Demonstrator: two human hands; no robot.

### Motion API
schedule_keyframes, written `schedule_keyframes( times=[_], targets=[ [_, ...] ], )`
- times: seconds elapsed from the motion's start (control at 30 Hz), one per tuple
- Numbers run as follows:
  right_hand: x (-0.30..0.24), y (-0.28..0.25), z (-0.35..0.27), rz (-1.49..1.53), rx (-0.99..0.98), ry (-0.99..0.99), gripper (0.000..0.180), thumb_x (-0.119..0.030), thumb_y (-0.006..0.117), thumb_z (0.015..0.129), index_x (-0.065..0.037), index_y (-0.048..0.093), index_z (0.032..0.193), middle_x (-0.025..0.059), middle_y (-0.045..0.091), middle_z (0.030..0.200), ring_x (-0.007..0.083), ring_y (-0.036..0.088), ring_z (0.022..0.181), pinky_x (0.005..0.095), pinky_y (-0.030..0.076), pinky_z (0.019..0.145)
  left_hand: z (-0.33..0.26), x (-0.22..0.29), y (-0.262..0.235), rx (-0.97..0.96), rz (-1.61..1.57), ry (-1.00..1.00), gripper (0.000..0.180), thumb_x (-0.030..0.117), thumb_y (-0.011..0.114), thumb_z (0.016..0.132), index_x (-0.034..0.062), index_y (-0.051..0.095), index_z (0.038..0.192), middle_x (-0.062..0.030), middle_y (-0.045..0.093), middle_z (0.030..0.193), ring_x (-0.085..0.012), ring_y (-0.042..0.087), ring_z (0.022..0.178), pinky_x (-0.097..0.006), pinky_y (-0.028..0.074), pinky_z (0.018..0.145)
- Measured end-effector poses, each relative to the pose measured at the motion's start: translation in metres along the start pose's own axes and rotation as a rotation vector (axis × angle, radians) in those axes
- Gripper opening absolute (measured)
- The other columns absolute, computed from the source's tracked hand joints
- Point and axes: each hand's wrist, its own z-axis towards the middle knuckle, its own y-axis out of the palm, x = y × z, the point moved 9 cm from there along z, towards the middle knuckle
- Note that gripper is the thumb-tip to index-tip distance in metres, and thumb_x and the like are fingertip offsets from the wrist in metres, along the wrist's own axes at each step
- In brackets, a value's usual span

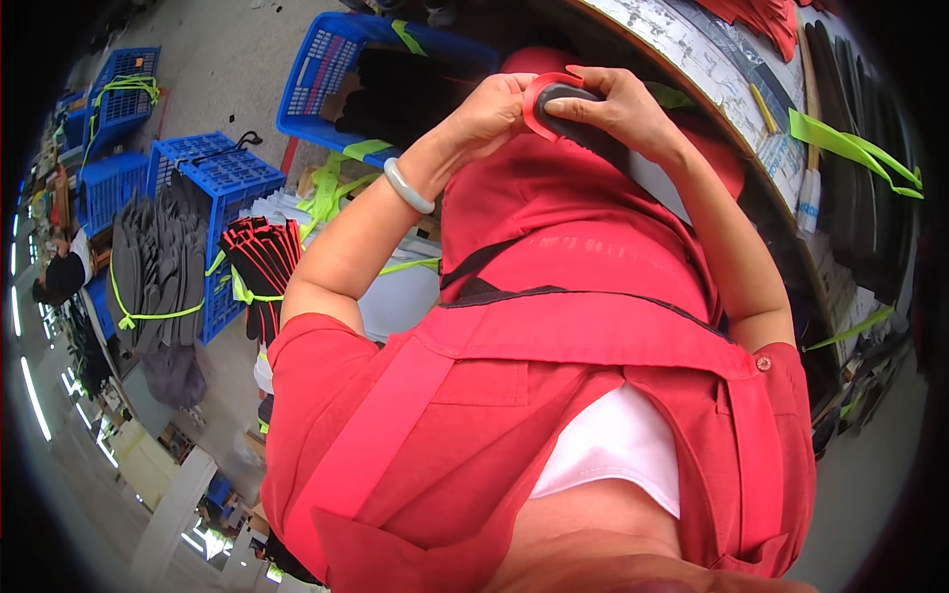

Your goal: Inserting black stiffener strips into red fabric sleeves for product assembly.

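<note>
Before my red apron (583,262), both hands hold a black rounded piece (585,132) that looks like a shoe sole or insole. A red strip (535,107) curves around its far-left end. My left hand (494,114), below a pale bracelet, pinches the red strip at the left edge. My right hand (633,117) grips the black piece, its thumb lying across the dark face and its fingers at the top edge. The lower end of the piece is hard to tell from the dark area beneath it.
A blue crate (297,104) with dark pieces stands ahead; another blue crate (222,163) is at left. Tied bundles of grey pieces (158,267) and red-edged black pieces (262,259) are beside it. At right are a worn table (682,44) and black strips (860,148) with a lime tie.
</note>
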Motion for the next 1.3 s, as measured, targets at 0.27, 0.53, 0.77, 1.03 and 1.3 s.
schedule_keyframes(
  times=[0.27,0.53,0.77,1.03,1.3],
  targets=[
    [0.038,-0.032,0.007,-0.33,0.509,-0.069,0.028,-0.021,0.064,0.078,0.001,0.068,0.096,0.0095,0.068,0.075,0.0142,0.063,0.063,0.03,0.051,0.064,-0.018,0.064,0.041,0.191,0.579,0.441,0.012,0.007,0.053,0.097,-0.0032,0.059,0.098,-0.0038,0.061,0.083,-0.0083,0.056,0.072,-0.021,0.047,0.067],
    [0.023,-0.003,0.009,0.124,0.266,-0.067,0.015,-0.014,0.064,0.083,-0.001,0.066,0.09,0.0014,0.066,0.072,0.0042,0.058,0.062,0.0221,0.047,0.056,-0.006,0.065,0.003,0.327,0.876,0.608,0.014,0.006,0.069,0.086,-0.0005,0.065,0.098,-0.0032,0.066,0.089,-0.0099,0.062,0.074,-0.024,0.051,0.067],
    [0.022,-0.018,0.017,-0.212,0.512,-0.17,0.026,-0.022,0.068,0.081,-0.001,0.066,0.096,0.0153,0.069,0.081,0.0226,0.068,0.075,0.0334,0.052,0.068,0.009,0.065,0.023,0.343,1.208,0.775,0.01,0.0,0.065,0.081,-0.0013,0.064,0.09,-0.0128,0.064,0.082,-0.0225,0.065,0.071,-0.03,0.05,0.064],
    [-0.006,-0.047,0.015,-0.058,0.393,-0.108,0.025,-0.019,0.06,0.08,0.003,0.066,0.09,0.0099,0.065,0.066,0.0141,0.062,0.062,0.0308,0.049,0.061,0.015,0.01,-0.008,0.232,0.176,-0.048,0.042,0.041,0.054,0.097,0.0007,0.058,0.106,-0.0089,0.067,0.094,-0.017,0.066,0.075,-0.03,0.054,0.069],
    [-0.194,-0.031,-0.057,0.167,0.338,-0.632,0.028,-0.008,0.067,0.082,-0.003,0.064,0.11,0.0067,0.062,0.101,0.0131,0.061,0.091,0.0256,0.051,0.078,-0.076,0.175,0.114,-0.136,-0.051,1.089,0.054,0.036,0.059,0.095,-0.001,0.047,0.131,-0.0087,0.06,0.12,-0.0184,0.057,0.111,-0.033,0.043,0.099]
  ],
)
